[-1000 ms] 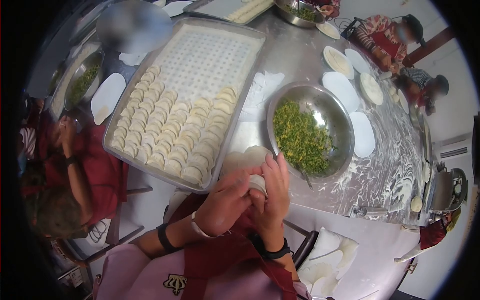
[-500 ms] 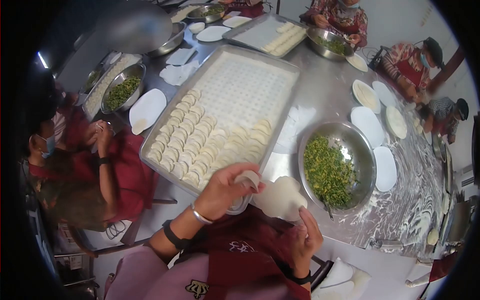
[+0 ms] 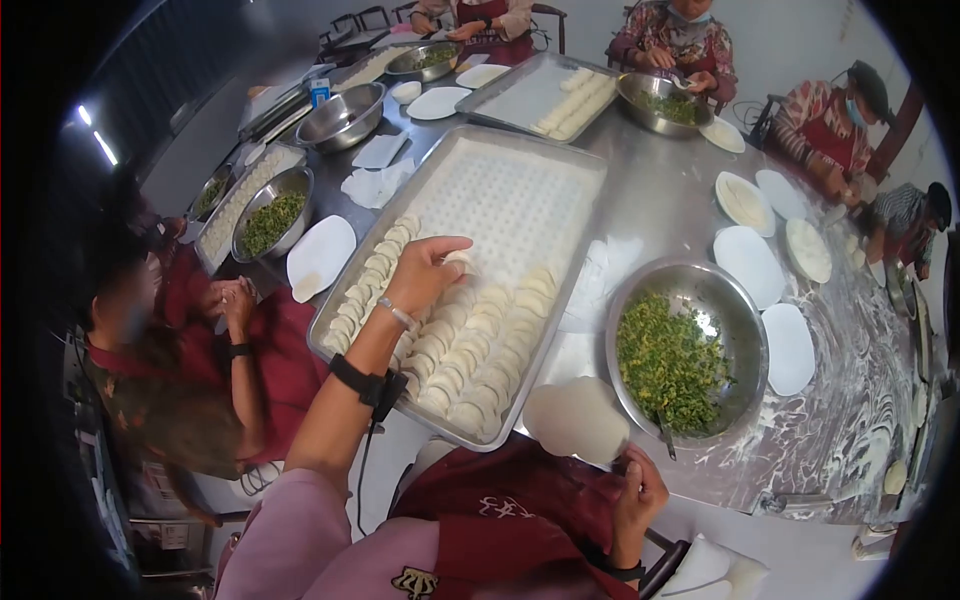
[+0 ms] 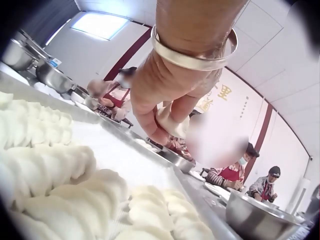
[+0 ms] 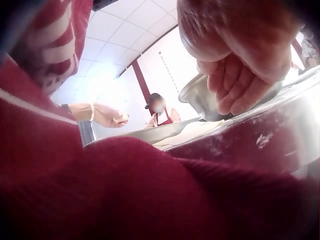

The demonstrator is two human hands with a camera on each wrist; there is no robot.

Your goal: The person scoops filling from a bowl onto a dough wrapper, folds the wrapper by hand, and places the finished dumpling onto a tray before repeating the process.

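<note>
Dumpling (image 3: pixel 458 262) pinched in left hand (image 3: pixel 425 278), over tray (image 3: pixel 505 190) at centre of head frame; partly covered by fingers. Right hand (image 3: pixel 640 495), lower right, loosely curled, nothing seen gripped; contact with wrappers (image 3: pixel 577 420) can't be told. Its thumb isn't made out in right wrist view. Tray's near-left dumpling rows (image 3: pixel 450 370) partly hidden by left forearm.

Rm w/ white walls (image 4: pixel 292 137), dk red stripes (image 4: pixel 264 130).
Tiled clg (image 5: pixel 127 30), bright rect. panel (image 4: pixel 100 25), pale flr (image 3: pixel 815 548), dk chairs (image 3: pixel 549 9) at back.
</note>
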